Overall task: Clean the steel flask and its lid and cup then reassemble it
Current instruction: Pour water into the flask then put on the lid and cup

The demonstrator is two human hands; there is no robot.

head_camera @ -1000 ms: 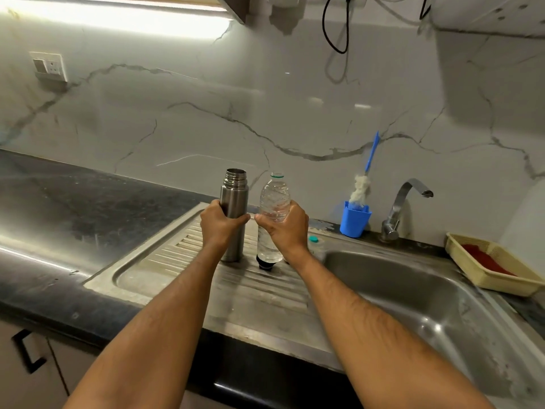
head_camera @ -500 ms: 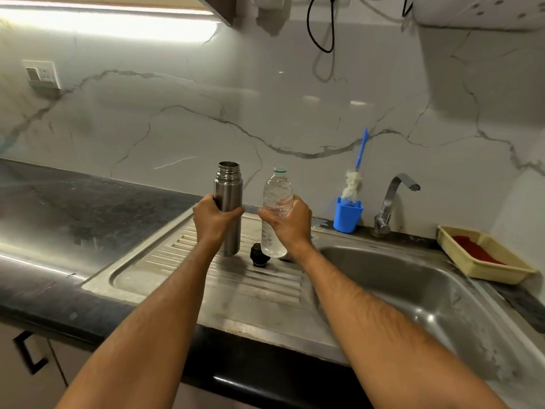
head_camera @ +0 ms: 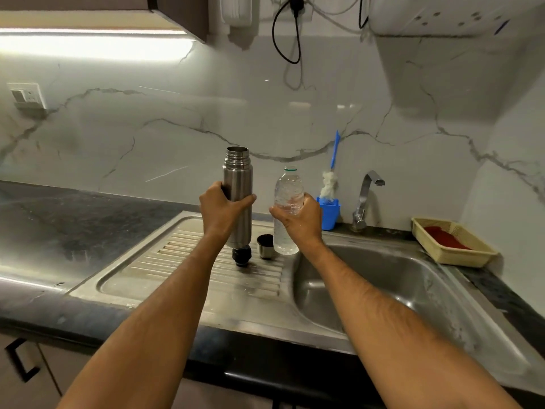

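My left hand [head_camera: 221, 210] grips the open steel flask [head_camera: 238, 184] around its middle and holds it upright above the ribbed drainboard [head_camera: 177, 261]. My right hand [head_camera: 298, 220] holds a clear plastic water bottle [head_camera: 288, 196], upright and without a cap, at the drainboard's right end. Under the flask lies the black lid [head_camera: 241, 255]. The small steel cup [head_camera: 265, 246] stands between the lid and the bottle.
The steel sink basin [head_camera: 383, 290] lies to the right, with a tap [head_camera: 365, 199] behind it. A blue holder [head_camera: 329, 212] with a bottle brush [head_camera: 331, 172] stands by the wall. A beige tray [head_camera: 454, 255] with a red cloth sits far right. Dark counter [head_camera: 73, 219] stretches left.
Both hands have lifted and drawn apart. The flask has come up off the drainboard and the bottle has shifted right, uncovering the black lid and the steel cup.
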